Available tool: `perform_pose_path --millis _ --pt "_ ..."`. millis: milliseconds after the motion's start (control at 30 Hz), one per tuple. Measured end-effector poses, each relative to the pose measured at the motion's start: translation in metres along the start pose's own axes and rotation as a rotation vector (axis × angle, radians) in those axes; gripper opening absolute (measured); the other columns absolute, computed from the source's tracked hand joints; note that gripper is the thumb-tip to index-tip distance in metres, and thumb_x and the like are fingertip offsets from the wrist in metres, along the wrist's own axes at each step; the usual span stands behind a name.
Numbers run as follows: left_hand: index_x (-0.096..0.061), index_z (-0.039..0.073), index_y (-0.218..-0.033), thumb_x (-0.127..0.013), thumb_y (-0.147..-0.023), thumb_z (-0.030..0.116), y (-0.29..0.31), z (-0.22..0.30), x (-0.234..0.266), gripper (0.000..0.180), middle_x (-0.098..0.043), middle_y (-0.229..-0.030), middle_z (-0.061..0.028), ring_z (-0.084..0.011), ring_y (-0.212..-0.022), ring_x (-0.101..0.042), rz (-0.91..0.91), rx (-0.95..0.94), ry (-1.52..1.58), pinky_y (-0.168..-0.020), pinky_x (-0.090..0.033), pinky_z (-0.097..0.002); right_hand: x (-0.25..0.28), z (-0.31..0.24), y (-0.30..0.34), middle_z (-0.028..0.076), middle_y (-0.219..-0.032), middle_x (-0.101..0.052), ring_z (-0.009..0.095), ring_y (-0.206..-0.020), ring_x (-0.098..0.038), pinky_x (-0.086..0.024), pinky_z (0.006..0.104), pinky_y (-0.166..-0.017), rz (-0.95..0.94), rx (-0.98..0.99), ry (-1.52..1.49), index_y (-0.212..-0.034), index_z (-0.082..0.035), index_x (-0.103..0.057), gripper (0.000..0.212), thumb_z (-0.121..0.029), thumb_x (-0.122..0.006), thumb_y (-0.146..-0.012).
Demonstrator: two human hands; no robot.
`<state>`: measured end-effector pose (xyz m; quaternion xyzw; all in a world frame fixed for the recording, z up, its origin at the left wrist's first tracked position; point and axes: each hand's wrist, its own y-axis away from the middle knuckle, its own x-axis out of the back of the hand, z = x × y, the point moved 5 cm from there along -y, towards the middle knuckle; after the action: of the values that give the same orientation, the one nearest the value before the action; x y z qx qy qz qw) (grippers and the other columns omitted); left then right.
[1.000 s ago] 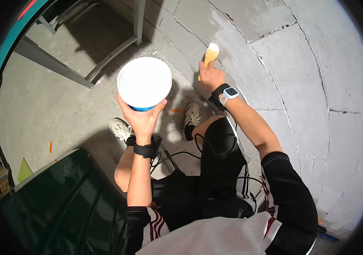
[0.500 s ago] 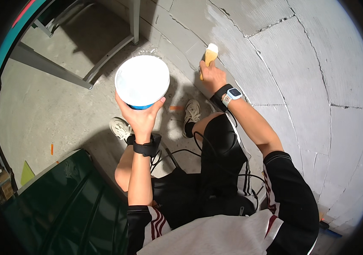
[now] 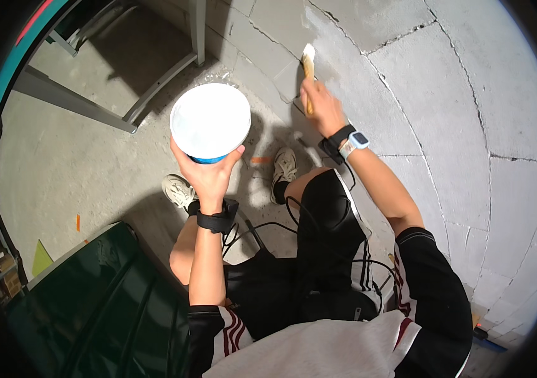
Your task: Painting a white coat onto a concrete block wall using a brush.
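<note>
My left hand [image 3: 209, 173] is wrapped round the lower side of a round tub [image 3: 210, 120], whose bright white top or contents look overexposed; a blue band shows below its rim. In my right hand [image 3: 324, 108] is a paintbrush [image 3: 308, 63] with a yellowish wooden handle and white-coated bristles. The bristle end points away from me, at the block wall [image 3: 407, 101] on the right; whether it touches the surface I cannot tell. Part of the wall is whitish, while the blocks past the brush look greyer.
A grey metal frame with legs [image 3: 79, 101] stands at the far left. Near left is a dark green ribbed plastic surface [image 3: 86, 302]. Black cables [image 3: 275, 223] run across my legs, and my shoes [image 3: 285, 167] rest on the concrete floor [image 3: 48, 176].
My right hand has moved the brush farther up the picture along the wall and turned it more upright and edge-on. My left hand and the tub stay almost where they were.
</note>
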<state>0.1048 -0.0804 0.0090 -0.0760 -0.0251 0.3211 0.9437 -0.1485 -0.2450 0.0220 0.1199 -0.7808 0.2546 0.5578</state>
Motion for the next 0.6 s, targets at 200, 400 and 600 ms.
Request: perform_pose_path --millis 200,400,600 --pt "-0.034 0.002 -0.151 -0.102 -0.059 0.023 0.000 -0.008 -0.001 0.116 -0.049 -0.143 -0.0176 -0.0310 -0.132 -0.052 -0.014 0.006 0.009 -0.111 -0.045 -0.0444 0.027 0.026 0.011 0.015 -0.073 -0.062 0.037 -0.061 -0.062 -0.051 0.0489 -0.056 0.072 -0.015 0.121 -0.102 -0.008 -0.053 0.015 -0.024 -0.053 -0.103" --pt "-0.034 0.002 -0.150 -0.102 -0.059 0.022 -0.001 -0.006 -0.003 0.115 -0.049 -0.142 -0.0175 -0.0305 -0.131 -0.052 -0.022 0.005 -0.008 -0.110 -0.045 -0.0443 0.038 0.021 0.053 0.017 -0.072 -0.062 0.038 -0.066 -0.066 -0.051 0.0498 -0.059 -0.044 -0.223 0.149 -0.101 -0.008 -0.054 0.011 -0.018 -0.057 -0.099" --pt "-0.035 0.002 -0.149 -0.102 -0.059 0.022 0.003 -0.009 -0.003 0.115 -0.050 -0.142 -0.0168 -0.0299 -0.130 -0.053 -0.023 0.045 0.033 -0.109 -0.045 -0.0436 0.012 0.033 -0.009 0.018 -0.081 -0.065 0.042 -0.069 -0.064 -0.050 0.0517 -0.058 -0.067 -0.007 0.052 -0.104 -0.009 -0.051 0.013 -0.021 -0.057 -0.100"
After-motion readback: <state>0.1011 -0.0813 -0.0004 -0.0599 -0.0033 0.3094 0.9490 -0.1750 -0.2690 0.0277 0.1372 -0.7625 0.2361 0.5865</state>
